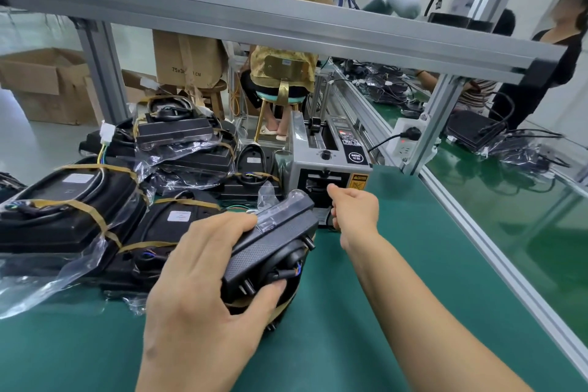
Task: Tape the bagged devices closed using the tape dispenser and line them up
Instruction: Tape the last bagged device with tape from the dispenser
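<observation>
My left hand (pixel 203 277) grips a black bagged device (pixel 270 245) held tilted just above the green table mat, thumb under its near edge and fingers over its top. My right hand (pixel 353 210) reaches to the front slot of the grey tape dispenser (pixel 331 165), fingers curled at the outlet; whether a tape strip is pinched there is hidden. To the left lie several bagged black devices (pixel 73 210) bound with tan tape, some stacked.
An aluminium frame beam (pixel 286 25) crosses overhead, with a post (pixel 436 124) and a power strip (pixel 407 140) right of the dispenser. A green conveyor (pixel 509 188) with more bagged parts runs on the right. People sit and stand behind; cardboard boxes (pixel 44 79) stand at the far left.
</observation>
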The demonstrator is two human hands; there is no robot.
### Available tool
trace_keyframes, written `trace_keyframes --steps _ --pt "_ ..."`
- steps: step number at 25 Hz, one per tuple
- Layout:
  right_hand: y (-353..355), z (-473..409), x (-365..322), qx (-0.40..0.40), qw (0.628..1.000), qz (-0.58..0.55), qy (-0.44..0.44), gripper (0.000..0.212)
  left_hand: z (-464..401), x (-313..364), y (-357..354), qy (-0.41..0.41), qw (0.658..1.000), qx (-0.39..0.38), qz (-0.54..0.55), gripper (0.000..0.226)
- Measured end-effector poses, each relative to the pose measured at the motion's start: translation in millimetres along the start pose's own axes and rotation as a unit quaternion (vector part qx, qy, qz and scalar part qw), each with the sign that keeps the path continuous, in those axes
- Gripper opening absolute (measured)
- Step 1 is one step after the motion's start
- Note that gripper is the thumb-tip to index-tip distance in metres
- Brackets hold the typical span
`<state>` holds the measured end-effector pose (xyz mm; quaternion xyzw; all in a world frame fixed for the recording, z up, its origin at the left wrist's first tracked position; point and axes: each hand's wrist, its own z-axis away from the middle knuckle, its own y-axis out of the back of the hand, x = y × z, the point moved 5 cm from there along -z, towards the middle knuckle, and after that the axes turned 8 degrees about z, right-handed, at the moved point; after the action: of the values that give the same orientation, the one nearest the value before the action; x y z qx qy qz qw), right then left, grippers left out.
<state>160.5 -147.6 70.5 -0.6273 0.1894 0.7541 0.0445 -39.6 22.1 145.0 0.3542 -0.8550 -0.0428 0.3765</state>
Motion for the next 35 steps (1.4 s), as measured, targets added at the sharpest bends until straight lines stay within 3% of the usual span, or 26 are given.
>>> trace_keyframes --steps 7,10,12,15,18,23,35 --pt "-11 -8 -3 0.055 0.998 -0.007 0.000 0.022 2 -1 -3 -0.013 1.000 0.006 -0.011 0.052" --pt "-11 1 -6 0.019 0.999 -0.047 -0.012 0.008 2 -1 -3 -0.009 1.000 0.008 -0.010 0.052" --pt "-5 15 -12 -0.034 0.995 -0.096 -0.005 0.016 2 -2 -3 -0.003 1.000 0.008 -0.010 0.052" --pt "9 55 -32 -0.140 0.975 -0.146 0.089 0.027 1 -1 -5 0.005 1.000 0.005 -0.010 0.051" --pt "26 106 -50 -0.196 0.948 -0.100 0.229 0.018 1 1 -7 0.000 1.000 -0.002 -0.011 0.049" --pt "36 142 -58 -0.143 0.920 0.060 0.359 0.007 5 7 -12 0.003 0.999 -0.012 -0.030 0.052" --pt "34 137 -51 -0.174 0.941 0.009 0.289 0.016 8 10 -13 0.033 0.999 -0.007 0.012 0.058"
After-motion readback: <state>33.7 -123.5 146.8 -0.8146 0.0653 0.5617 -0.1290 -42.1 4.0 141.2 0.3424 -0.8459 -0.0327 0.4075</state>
